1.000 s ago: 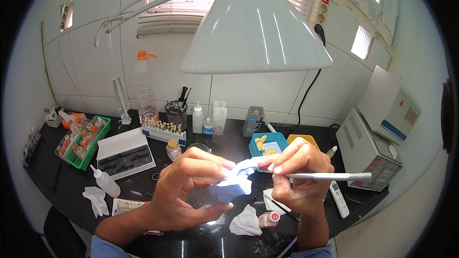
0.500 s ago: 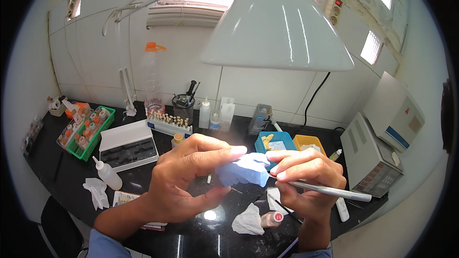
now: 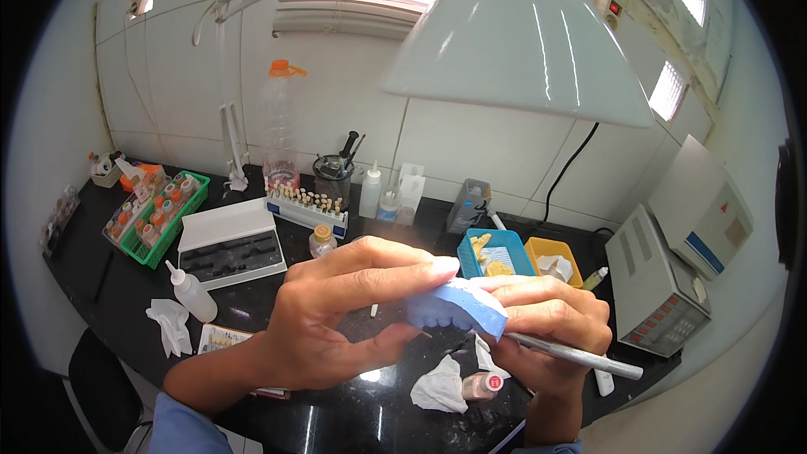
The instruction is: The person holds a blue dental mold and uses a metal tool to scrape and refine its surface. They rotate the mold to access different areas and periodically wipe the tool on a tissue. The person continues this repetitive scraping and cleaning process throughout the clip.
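Note:
A blue dental model (image 3: 466, 307) is up over the bench under the lamp, its row of teeth turned down toward the left. My left hand (image 3: 345, 311) grips it from the left, index finger along the top and thumb below. My right hand (image 3: 546, 319) is closed round a slim tool with a silver metal handle (image 3: 588, 356) that slants down to the right. Fingers of that hand also rest against the model's right side. The tool's working tip is hidden behind the model and fingers.
A white lamp shade (image 3: 521, 42) hangs overhead. Below my hands lie a crumpled tissue (image 3: 440, 385) and a small bottle (image 3: 481, 386). Blue (image 3: 469, 254) and yellow (image 3: 574, 264) trays stand behind, a furnace-like device (image 3: 651, 286) right, a dropper bottle (image 3: 195, 298) and green basket (image 3: 202, 193) left.
The dental model has tilted, bringing its row of teeth into view, and sits slightly further right. My right fingers have shifted up along its side, and the tool's handle end has dropped a little.

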The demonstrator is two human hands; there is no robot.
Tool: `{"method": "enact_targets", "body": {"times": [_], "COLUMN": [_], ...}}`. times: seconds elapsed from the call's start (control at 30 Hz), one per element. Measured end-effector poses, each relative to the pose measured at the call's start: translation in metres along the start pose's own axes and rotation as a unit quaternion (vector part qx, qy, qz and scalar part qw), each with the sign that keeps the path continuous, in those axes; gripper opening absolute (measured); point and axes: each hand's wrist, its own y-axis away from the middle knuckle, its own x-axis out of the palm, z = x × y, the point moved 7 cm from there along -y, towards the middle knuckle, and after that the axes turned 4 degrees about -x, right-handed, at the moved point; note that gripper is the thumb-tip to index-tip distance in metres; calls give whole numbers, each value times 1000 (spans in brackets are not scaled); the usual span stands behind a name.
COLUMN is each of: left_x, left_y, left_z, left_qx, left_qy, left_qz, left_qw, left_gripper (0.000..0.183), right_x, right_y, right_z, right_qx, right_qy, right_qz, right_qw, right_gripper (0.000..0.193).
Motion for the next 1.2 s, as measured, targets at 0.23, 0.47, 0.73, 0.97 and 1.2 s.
{"method": "enact_targets", "body": {"times": [0.23,0.47,0.73,0.97,1.2], "left_x": [0,0,0,-1,1], "left_y": [-1,-2,-2,-3,-3], "left_z": [-1,-3,-3,-6,-6], "left_qx": [6,7,0,-2,-5], "left_qy": [14,-9,-4,-13,3], "left_qz": [-4,-2,-5,2,-2], "left_qw": [1000,1000,1000,1000,1000], "left_gripper": [43,42,42,41,43], "right_x": [-1,1,1,3,1], "right_y": [1,3,1,0,1], "right_z": [0,-1,-2,-2,0], "right_qx": [3,18,6,-6,0], "right_qy": [-3,-6,-8,-10,-17], "right_qz": [13,9,17,11,8], "right_qw": [1000,1000,1000,1000,1000], "right_gripper": [28,27,26,25,24]}}
